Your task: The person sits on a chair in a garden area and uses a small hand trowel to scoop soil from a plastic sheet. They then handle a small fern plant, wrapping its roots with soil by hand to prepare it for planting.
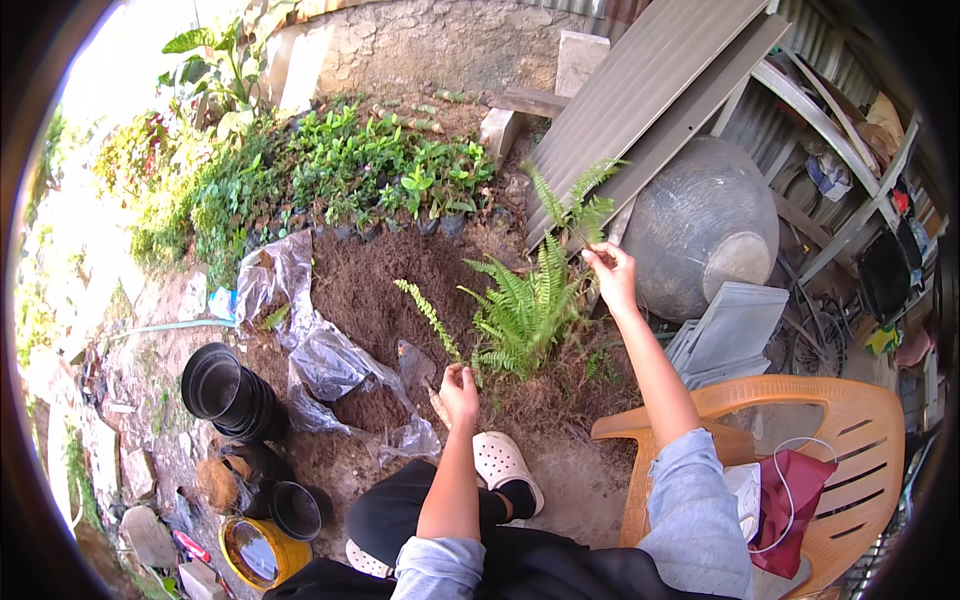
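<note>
My left hand [457, 396] pinches the lower end of a single narrow fern frond [427, 311], which points up and to the left. Off to the right, my right hand [615, 279] grips a few fern fronds [581, 202] by their stalks. Between the two hands a bushy green fern [521, 315] stands among fibrous roots and litter [551, 412]. A hand trowel [417, 366] rests on the dark loose soil [375, 277], its handle close beside my left hand. Crumpled plastic sheeting [330, 360] lies along the soil's left side, with some soil on it.
Stacked black plastic pots [232, 394] and a yellow bucket [281, 551] stand at the left. Behind the soil grow several bagged seedlings [390, 161]. On the right are a large grey clay jar [697, 217], corrugated sheets [637, 97], grey slabs [731, 330] and an orange plastic chair [862, 450].
</note>
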